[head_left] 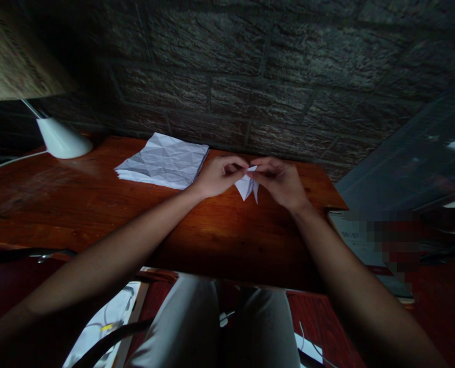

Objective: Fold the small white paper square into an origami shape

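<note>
A small piece of folded white paper (244, 188) is held above the wooden table, its pointed flaps hanging downward. My left hand (220, 175) pinches its upper part from the left, thumb and forefinger closed on it. From the right, my right hand (281, 181) grips the same paper near the top, with fingertips almost meeting those of the left. The fingers hide part of the upper folds. Left of my left hand lies a stack of creased white paper sheets (164, 159), opened flat and covered in fold lines.
The wooden table (77, 204) runs up to a dark brick wall (227, 66). A lamp with a white base (64, 139) and woven shade (16, 56) stands at the far left, its cord trailing left. Below the front edge are my legs (185, 327) and a white box-like thing (105, 327).
</note>
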Demonstrator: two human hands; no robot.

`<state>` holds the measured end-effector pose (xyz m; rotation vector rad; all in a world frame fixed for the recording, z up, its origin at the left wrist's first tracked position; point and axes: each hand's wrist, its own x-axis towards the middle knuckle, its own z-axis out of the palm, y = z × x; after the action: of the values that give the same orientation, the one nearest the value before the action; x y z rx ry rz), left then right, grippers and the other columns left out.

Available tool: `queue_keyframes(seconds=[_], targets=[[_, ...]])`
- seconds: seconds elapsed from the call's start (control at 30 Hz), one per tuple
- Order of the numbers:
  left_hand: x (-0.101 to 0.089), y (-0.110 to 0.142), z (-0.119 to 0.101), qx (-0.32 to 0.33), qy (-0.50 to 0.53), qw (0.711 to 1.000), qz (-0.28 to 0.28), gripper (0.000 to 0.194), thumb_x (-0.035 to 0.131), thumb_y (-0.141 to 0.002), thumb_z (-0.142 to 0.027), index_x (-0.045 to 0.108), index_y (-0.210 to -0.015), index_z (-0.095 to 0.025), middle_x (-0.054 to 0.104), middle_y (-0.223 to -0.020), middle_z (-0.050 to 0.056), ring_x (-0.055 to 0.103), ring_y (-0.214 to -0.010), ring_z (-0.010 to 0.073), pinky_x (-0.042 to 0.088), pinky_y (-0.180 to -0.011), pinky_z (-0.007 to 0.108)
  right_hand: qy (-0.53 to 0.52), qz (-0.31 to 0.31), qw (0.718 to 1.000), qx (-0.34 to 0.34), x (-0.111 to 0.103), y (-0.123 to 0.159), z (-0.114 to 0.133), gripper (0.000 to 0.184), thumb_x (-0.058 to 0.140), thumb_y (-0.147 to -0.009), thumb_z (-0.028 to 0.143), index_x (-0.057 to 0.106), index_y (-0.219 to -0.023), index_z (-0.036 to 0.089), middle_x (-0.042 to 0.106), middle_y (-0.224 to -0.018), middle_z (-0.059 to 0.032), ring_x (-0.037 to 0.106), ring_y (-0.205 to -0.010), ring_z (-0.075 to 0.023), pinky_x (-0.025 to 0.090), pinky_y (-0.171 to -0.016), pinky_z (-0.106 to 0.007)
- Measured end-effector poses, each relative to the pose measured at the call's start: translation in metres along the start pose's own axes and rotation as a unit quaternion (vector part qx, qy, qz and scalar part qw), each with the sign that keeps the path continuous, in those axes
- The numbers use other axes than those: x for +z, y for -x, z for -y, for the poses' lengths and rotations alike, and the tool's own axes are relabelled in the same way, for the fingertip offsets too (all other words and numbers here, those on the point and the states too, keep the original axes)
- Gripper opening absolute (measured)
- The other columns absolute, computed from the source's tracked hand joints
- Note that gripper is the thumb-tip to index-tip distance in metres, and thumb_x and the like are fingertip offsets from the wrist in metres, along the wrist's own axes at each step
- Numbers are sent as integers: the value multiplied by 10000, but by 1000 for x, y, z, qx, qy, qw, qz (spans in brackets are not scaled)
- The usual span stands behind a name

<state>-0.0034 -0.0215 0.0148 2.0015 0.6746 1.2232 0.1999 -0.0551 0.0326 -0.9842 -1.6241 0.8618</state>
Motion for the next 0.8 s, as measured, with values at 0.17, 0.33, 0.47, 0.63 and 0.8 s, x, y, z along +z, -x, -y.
queue_keyframes(seconds=[0.17,0.33,0.47,0.63,0.8], targets=[[0,-1,0,32,-8,999,-17,153,682,-948,-292,763,-925,-165,795,-1045,91,726,-918,170,559,-805,290,-25,-4,1000,14,0,-1,0,438,972,-672,532,799,-950,242,844,-925,-38,784,-867,-221,635,-904,-424],[-1,-3,3,65,-14,997,-39,115,679,-960,-263,748,-943,-173,760,-1078,94,708,-1007,177,556,-902,315,-15,-7,1000,7,1,0,5,380,948,-697,568,814,-840,243,844,-937,-42,771,-864,-209,624,-906,-405],[-2,-3,3,76,-14,996,-40,109,686,-956,-269,741,-942,-176,736,-1062,86,694,-1013,179,553,-901,316,4,-8,1000,3,2,1,10,402,927,-704,621,816,-781,242,839,-885,-34,750,-818,-203,609,-860,-376],[0,-2,0,33,11,999,8,189,688,-954,-352,730,-947,-167,742,-1006,74,694,-888,157,548,-805,286,16,-12,1000,2,1,1,8,448,904,-705,669,817,-786,237,833,-865,-41,730,-773,-197,588,-790,-351],[0,-1,1,-8,27,1000,2,185,714,-926,-334,741,-1001,-167,779,-991,62,712,-855,148,558,-797,280,51,-13,999,-7,1,1,6,449,861,-760,675,826,-828,233,841,-890,-48,733,-769,-200,569,-778,-348]])
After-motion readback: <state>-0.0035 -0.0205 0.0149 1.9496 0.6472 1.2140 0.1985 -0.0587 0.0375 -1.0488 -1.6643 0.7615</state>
